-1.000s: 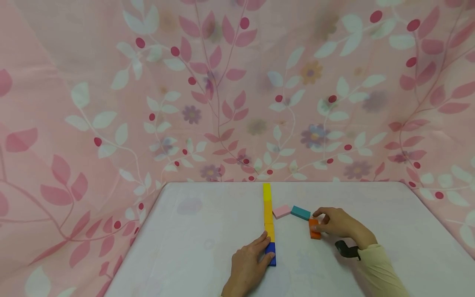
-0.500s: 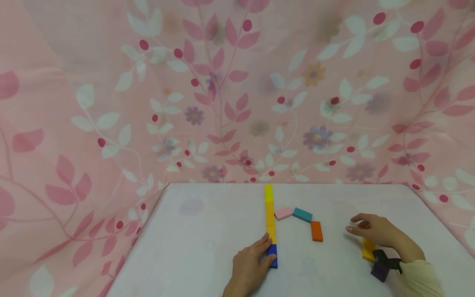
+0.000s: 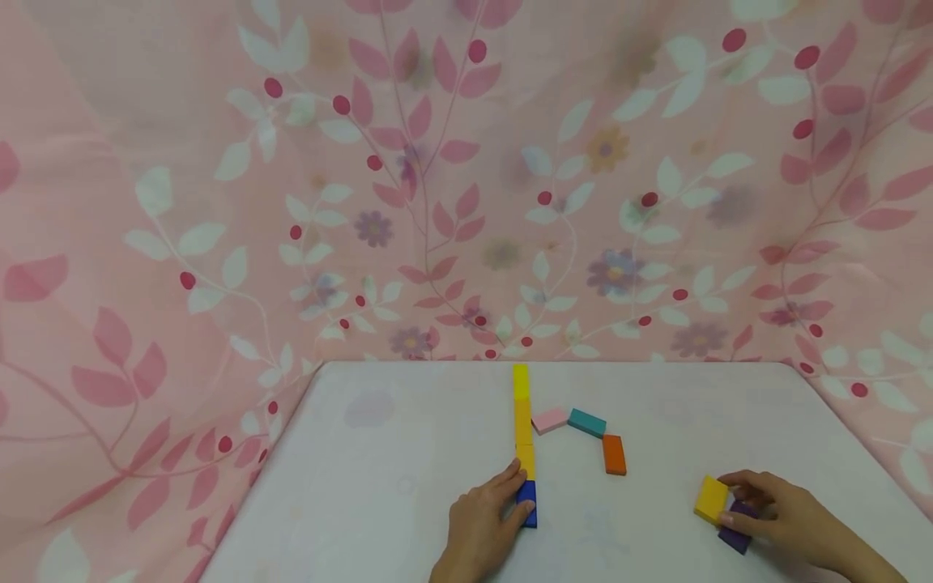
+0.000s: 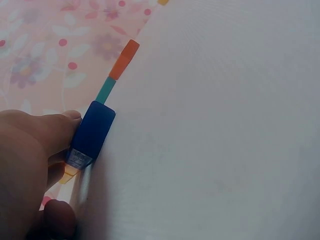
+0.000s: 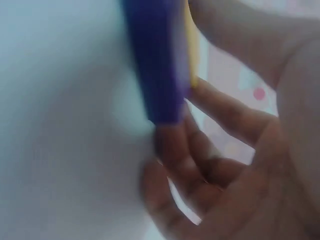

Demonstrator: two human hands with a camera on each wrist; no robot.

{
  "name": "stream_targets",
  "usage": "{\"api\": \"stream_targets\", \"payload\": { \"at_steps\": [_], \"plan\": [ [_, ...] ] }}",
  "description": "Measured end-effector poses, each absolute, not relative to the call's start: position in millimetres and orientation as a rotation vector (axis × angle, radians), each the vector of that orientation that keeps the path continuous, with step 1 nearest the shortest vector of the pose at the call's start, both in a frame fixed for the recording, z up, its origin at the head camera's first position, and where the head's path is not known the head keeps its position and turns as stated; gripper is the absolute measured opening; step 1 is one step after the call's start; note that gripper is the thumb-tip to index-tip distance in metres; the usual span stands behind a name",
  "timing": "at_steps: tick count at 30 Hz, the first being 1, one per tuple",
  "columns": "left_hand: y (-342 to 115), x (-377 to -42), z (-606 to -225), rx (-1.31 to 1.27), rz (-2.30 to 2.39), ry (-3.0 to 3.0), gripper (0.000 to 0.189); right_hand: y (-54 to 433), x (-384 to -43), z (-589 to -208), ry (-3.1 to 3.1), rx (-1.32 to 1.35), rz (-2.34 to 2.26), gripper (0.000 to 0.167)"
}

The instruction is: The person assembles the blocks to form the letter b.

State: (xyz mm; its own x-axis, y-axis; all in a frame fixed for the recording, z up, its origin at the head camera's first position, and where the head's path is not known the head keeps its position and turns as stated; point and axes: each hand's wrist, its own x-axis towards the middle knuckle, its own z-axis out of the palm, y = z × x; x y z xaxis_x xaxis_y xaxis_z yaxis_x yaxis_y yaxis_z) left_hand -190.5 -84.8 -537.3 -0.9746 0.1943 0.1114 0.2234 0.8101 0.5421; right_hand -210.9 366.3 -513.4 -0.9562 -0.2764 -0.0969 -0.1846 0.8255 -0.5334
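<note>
At right, a purple block (image 3: 734, 542) is held by the right hand (image 3: 790, 518), beside a yellow block (image 3: 710, 498). A blue block (image 3: 530, 492) is touched by the relaxed left hand (image 3: 481, 522). Beyond, orange, teal and pink blocks (image 3: 587, 423) are strung between.

Both hands are seen bare. The left hand (image 3: 481, 522), toward the near edge of the tabletop (image 3: 350, 486), is made up of a smooth back, slender fingers (image 3: 508, 472) and a narrower wrist (cut off by the lower border of the head view). In the left wrist view its rounded fingertips (image 4: 61, 216) are darkened by shadow. The right hand (image 3: 790, 514), toward the tabletop's right edge, is matched in build, and a bare forearm (image 3: 856, 555) is shown behind it. Long, jointed fingers are shown, softly blurred, in the right wrist view.
</note>
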Motion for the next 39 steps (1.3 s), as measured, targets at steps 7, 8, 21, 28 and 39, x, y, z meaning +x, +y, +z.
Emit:
{"api": "stream_targets", "payload": {
  "at_steps": [7,8,21,28,39],
  "plan": [
    [-87,-190,-538,-0.356,-0.881,-2.896,0.046,349,-211,-518,2.866,-0.228,-0.781,0.048],
    [-87,-190,-538,-0.351,-0.886,-2.900,0.046,348,-211,-518,2.864,-0.229,-0.786,0.048],
    [-85,-191,-538,-0.332,-0.881,-2.913,0.046,312,-209,-512,2.919,-0.245,-0.817,0.043],
    [-85,-190,-538,-0.333,-0.899,-2.915,0.046,301,-209,-510,2.928,-0.350,-0.837,0.045],
    [-84,-189,-537,-0.338,-0.890,-2.914,0.046,285,-212,-511,2.944,-0.499,-0.820,0.042]
  ]
}}
